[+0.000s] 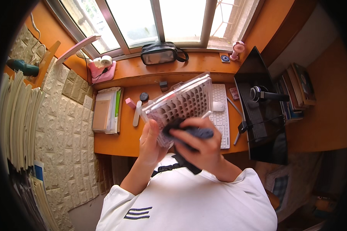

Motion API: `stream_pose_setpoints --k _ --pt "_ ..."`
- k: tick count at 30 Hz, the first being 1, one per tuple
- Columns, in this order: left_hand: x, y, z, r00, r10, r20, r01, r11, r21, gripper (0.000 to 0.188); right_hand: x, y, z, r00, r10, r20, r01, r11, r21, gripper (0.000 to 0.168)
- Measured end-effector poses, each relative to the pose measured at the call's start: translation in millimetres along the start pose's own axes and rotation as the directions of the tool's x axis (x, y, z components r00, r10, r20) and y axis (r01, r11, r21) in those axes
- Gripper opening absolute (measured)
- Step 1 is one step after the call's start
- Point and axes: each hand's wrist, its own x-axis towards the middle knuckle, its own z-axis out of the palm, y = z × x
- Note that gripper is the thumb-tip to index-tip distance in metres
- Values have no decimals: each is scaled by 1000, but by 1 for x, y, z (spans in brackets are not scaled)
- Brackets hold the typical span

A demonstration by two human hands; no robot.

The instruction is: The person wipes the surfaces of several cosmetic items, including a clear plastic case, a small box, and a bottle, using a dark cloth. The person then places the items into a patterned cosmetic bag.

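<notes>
My left hand (pixel 150 144) grips the lower left edge of a clear plastic case (pixel 188 99), its thumb along the side. Inside the case, rows of dark false eyelash clusters (pixel 195 98) show through the lid. The case is held tilted above the desk, in front of my chest. A dark cloth (pixel 203 132) is bunched in my right hand (pixel 203 148), and its fingers press it against the lower part of the case. Motion blurs this hand and the cloth. Some dark fabric hangs below the hand; whether it belongs to the same cloth is unclear.
Right of the case lie a white keyboard (pixel 225 127) and mouse (pixel 218 106), beside a black monitor (pixel 268 127) with headphones (pixel 255 93). To the left are a pink block (pixel 130 103), a pale flat bar (pixel 137 114) and stacked folders (pixel 100 114). A black pouch (pixel 160 55) occupies the sill.
</notes>
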Motion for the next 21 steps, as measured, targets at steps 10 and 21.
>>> stream_pose_setpoints --k 10,21 --pt "23 63 -28 925 -341 166 307 931 198 53 -7 101 -47 815 577 -51 -431 664 611 78" --pt "46 58 -28 890 -441 116 430 896 107 68 -35 58 -20 612 534 583 -685 -11 729 42"
